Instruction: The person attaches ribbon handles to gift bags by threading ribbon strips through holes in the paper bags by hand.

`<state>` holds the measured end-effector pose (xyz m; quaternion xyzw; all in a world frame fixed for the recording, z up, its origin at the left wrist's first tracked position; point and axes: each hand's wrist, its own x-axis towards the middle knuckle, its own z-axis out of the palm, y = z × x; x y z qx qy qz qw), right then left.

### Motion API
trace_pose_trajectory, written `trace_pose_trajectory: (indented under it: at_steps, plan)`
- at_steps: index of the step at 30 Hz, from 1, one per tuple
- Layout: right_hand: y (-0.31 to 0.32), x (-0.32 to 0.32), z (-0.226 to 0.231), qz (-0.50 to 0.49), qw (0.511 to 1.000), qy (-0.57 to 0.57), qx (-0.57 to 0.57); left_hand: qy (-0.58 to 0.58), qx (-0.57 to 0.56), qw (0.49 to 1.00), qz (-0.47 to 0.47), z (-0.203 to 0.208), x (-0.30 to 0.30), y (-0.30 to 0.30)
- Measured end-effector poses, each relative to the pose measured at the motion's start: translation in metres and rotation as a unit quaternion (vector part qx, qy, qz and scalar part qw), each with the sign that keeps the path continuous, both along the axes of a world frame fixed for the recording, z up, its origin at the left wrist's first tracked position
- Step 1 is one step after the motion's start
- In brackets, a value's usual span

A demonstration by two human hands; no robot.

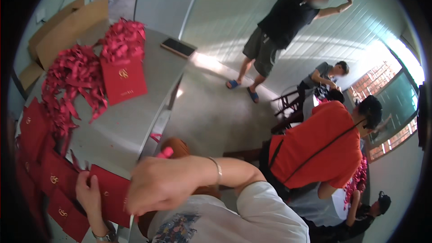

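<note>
My left hand (88, 194) pinches the edge of a flat red paper bag (112, 193) with small gold print. A strand of dark red ribbon (77, 159) rises beside its fingers. Closed in a fist over the bag's right side is my right hand (157, 184). A thin pale tip (131, 220) shows below that fist and a rounded pink end (167, 151) above it; whether these belong to one tool I cannot tell. More flat red bags (56, 177) with gold emblems lie overlapping around my left hand.
Heaped red ribbons (74, 76) and another red bag (126, 81) lie on the grey table (112, 130), with a phone (178, 47) near its far edge. Cardboard (72, 31) leans behind. A person stands, arms raised (288, 18); others, one in orange (315, 144), sit at right.
</note>
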<state>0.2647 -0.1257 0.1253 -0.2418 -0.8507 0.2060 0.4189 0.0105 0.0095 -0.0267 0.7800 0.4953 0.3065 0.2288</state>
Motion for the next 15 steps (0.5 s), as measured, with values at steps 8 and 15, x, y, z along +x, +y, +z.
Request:
trace_pose_trajectory:
  at_steps: [8,15]
  plan:
    - [-0.011,0.044,-0.003,-0.199,0.966,0.061,-0.151,0.028,-0.003,0.999,0.019,0.015,-0.007,-0.01]
    - [-0.005,0.137,-0.045,-0.353,0.88,0.25,-0.198,-0.001,-0.051,0.999,0.002,0.031,0.034,-0.005]
